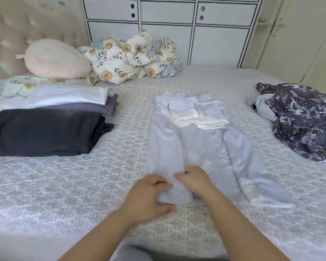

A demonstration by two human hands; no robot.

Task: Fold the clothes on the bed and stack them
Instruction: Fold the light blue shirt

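Pinching one leg cuff of the pale trousers (188,147) with both hands, left hand (149,196) and right hand (194,179) curled close together, I square the hem before folding. They lie flat mid-bed (64,185); the stack (45,117) waits at left, the print garment (305,119) at right.

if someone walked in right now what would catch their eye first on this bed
First, the pale blue garment spread out in the middle of the bed, with the left hand and right hand gripping its near hem. Next, the folded stack at the left, a dark piece nearest, and the crumpled purple patterned garment still unfolded at the right. Behind lies a bunched floral duvet against the wardrobe.
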